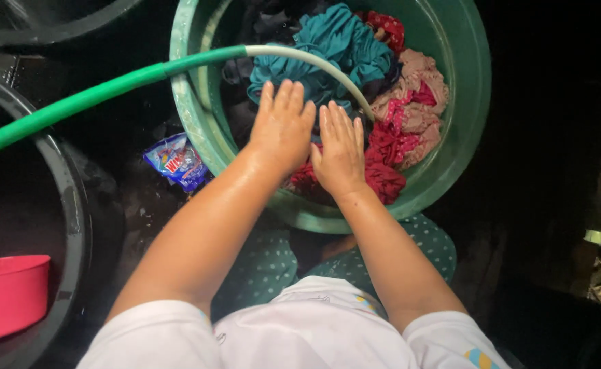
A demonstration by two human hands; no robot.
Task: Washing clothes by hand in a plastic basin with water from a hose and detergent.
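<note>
A green plastic basin stands in front of me, filled with wet laundry: a teal garment, red and pink cloth and dark pieces at the back. My left hand and my right hand lie flat, side by side, palms down with fingers together, pressing on the clothes near the basin's front. Neither hand grips anything. A green hose with a pale end runs from the left over the rim and ends just beyond my fingertips.
A blue detergent sachet lies on the dark wet ground left of the basin. A large dark tub at the left holds a red plastic bowl. Another dark tub rim sits at the top left. Debris lies at the right edge.
</note>
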